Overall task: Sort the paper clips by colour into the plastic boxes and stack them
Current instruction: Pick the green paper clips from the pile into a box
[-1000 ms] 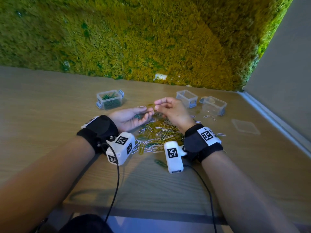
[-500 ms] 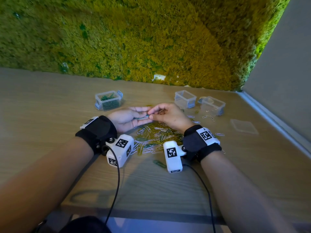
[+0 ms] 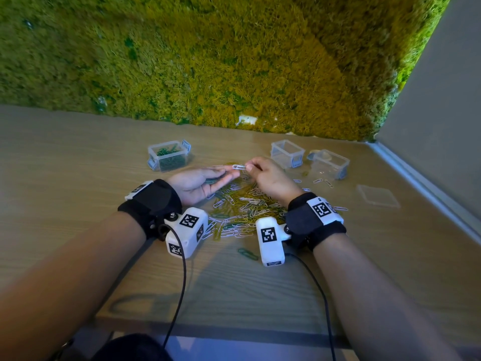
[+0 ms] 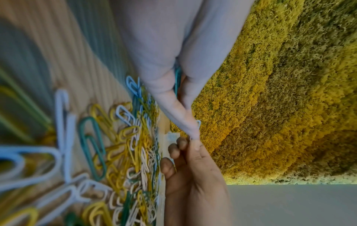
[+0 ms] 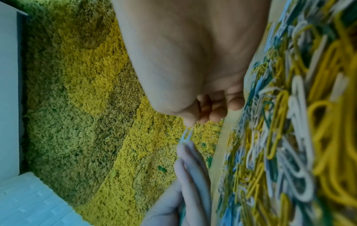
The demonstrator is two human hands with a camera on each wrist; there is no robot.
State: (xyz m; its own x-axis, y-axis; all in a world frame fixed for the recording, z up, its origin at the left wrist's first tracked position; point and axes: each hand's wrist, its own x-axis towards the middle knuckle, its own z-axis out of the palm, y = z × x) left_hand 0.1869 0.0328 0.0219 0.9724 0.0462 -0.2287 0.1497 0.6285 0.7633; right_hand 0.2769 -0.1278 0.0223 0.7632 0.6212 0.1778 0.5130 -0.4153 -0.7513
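Observation:
A mixed pile of paper clips (image 3: pixel 242 207), yellow, white and green, lies on the wooden table between my wrists. Above its far edge my right hand (image 3: pixel 247 168) pinches a white paper clip (image 3: pixel 239 167) between thumb and forefinger. The clip's other end reaches the fingertips of my left hand (image 3: pixel 229 173). That hand lies palm up and keeps green paper clips (image 4: pixel 177 78) tucked between thumb and fingers. In the right wrist view the white clip (image 5: pixel 186 135) spans the gap between both hands. A clear box (image 3: pixel 169 157) at the back left holds green clips.
Two more clear plastic boxes (image 3: pixel 286 153) (image 3: pixel 329 165) stand at the back right, with a few loose clips in front of them. A flat clear lid (image 3: pixel 377 195) lies further right. One green clip (image 3: pixel 247 254) lies near my right wrist. A moss wall closes the back.
Half a second ago both hands met over a dark clip. Now the right hand has drawn slightly up and away, and a white clip shows between its fingertips.

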